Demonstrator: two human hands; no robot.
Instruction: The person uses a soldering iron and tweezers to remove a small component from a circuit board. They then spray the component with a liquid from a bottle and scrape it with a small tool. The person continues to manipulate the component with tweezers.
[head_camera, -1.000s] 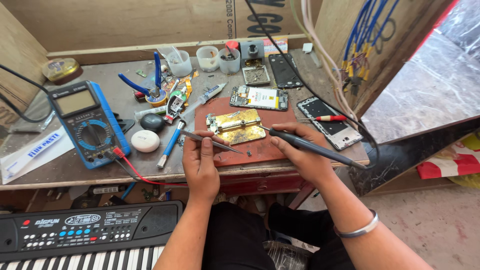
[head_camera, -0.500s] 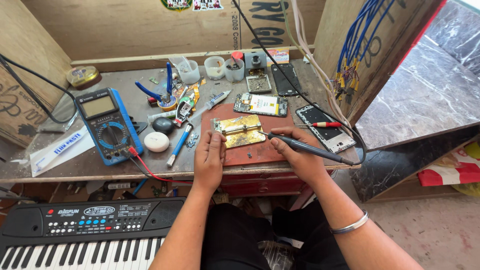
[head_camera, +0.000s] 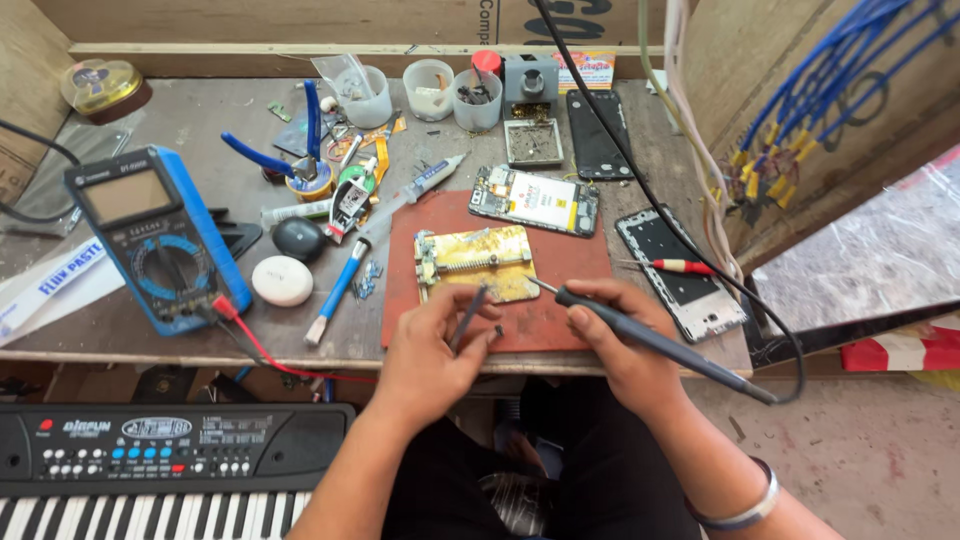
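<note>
The gold-coloured metal board holder lies on the rust-red rectangular work mat at the front of the wooden bench. My right hand is closed around the black pen-shaped soldering iron, its tip touching the holder's right edge. My left hand pinches thin dark tweezers just below the holder. An opened phone circuit board sits behind the mat. A blue digital multimeter lies well apart on the left.
</note>
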